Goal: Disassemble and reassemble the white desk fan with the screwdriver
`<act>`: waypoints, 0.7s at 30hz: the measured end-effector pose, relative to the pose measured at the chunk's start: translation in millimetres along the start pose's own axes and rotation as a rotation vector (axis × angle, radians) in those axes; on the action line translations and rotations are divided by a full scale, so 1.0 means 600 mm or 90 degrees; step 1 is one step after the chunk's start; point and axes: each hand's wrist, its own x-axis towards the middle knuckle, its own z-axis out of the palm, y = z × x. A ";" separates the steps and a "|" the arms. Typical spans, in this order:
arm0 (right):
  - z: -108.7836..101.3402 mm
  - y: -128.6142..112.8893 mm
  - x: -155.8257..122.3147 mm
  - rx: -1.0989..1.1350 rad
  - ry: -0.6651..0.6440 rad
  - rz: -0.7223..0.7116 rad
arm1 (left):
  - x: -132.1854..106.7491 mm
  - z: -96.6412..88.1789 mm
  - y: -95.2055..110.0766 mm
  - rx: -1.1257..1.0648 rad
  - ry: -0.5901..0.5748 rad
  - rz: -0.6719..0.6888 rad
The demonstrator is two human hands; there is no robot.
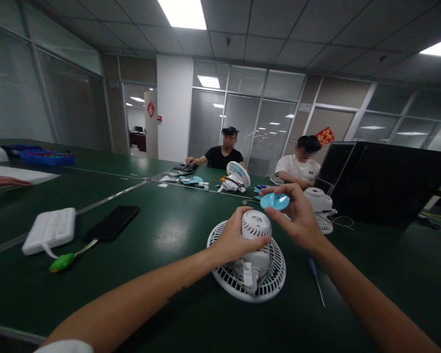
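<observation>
A small white fan (250, 255) lies face down on the dark green table (161, 230), its round motor housing pointing up. My left hand (232, 239) is wrapped around that housing from the left. My right hand (297, 215) hovers just right of and above it, pinching a light blue fan blade piece (275, 200) between the fingertips. The blade is held over the top of the motor housing, slightly apart from it.
A blue-handled screwdriver (316, 278) lies right of the fan. A white power bank (50, 229), a black phone (112, 222) and a green-handled tool (64, 261) sit at left. Two people sit across with other fans (238, 176). A dark monitor (385, 184) stands at right.
</observation>
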 end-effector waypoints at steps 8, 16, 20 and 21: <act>0.036 0.036 -0.027 -0.087 -0.094 0.016 | 0.001 0.003 -0.002 0.000 0.021 0.027; 0.042 0.053 -0.038 -0.012 -0.092 0.048 | 0.001 0.004 -0.003 -0.003 0.020 0.023; 0.042 0.049 -0.037 -0.008 -0.102 0.055 | 0.001 0.004 -0.006 0.001 0.021 0.031; 0.042 0.049 -0.037 -0.009 -0.100 0.058 | 0.001 0.003 -0.006 -0.002 0.019 0.030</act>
